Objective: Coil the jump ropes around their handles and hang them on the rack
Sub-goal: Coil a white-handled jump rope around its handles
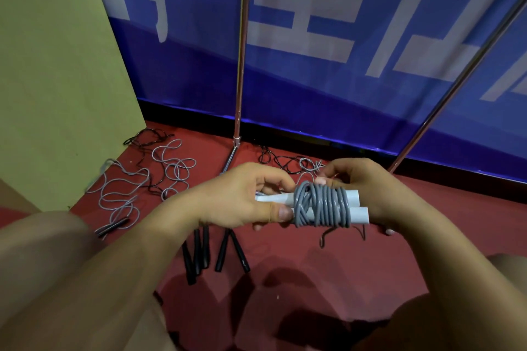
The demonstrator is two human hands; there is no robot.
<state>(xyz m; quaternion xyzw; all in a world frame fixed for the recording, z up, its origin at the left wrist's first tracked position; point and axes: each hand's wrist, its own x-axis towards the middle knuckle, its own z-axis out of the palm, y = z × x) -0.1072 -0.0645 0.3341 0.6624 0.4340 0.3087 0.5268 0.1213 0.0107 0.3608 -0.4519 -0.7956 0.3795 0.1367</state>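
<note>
Nearest, black handles are lying on the red floor. Above them, the left hand is clamping two white handles wound with grey rope, while the right hand is pinching the coil's far side. Farther left, loose ropes are sprawling beside the rack poles.

Dim indoor light; soft shadows on red floor; edges bowed, forearms perhaps blurred.
</note>
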